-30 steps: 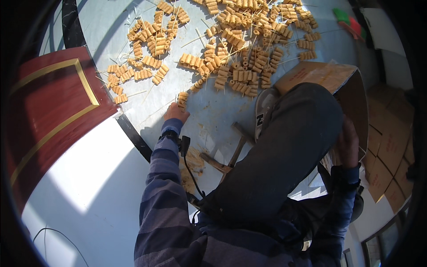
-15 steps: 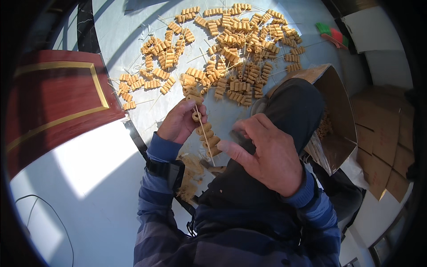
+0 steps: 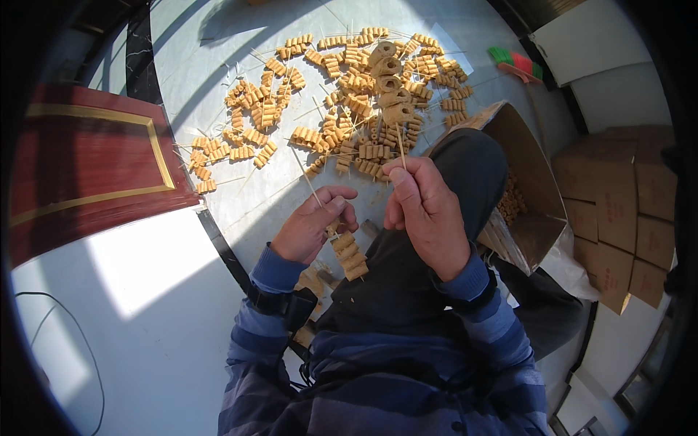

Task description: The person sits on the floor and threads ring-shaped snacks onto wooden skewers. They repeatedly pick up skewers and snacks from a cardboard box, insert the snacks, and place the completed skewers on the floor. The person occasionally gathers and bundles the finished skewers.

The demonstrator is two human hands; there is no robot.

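Fingers of the left hand [image 3: 309,231] are pinched shut on a thin bamboo skewer [image 3: 311,185] that carries a short stack of tan, ring-shaped food pieces [image 3: 350,256] at its lower end; its bare length runs up and to the left, away from the body. The right hand [image 3: 425,218] sits just beside it, thumb and forefinger closed on a second skewer [image 3: 400,149] that stands nearly upright, tip pointing away from the person, with nothing threaded on the part that shows. The loaded stack hangs between the two hands, nearer the left — touching its fingers, just apart from the right.

Both hands work over a dark trouser leg [image 3: 465,167]. Beyond it, on a pale sheet [image 3: 218,65], lie many finished skewers [image 3: 342,94] in loose heaps, lit by sun. An open cardboard box [image 3: 520,182] holding more tan pieces stands at the right knee — further cartons [image 3: 618,211] are stacked beyond it. A red panel [image 3: 87,160] borders the sheet on the left.
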